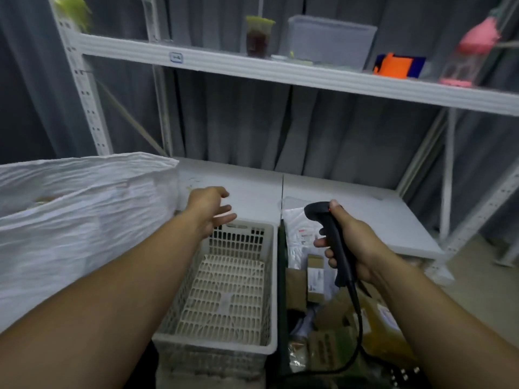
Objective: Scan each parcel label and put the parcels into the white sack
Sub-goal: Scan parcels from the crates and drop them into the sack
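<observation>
The right hand (356, 245) grips the black barcode scanner (331, 237) above the parcels (317, 279), while the left hand (209, 210) hovers empty, fingers spread, beside the white sack (84, 209).

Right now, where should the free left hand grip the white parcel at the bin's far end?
Probably its left edge, pinched from above-left: the white parcel lies flat on top, and the right hand holding the scanner covers its right side.
</observation>
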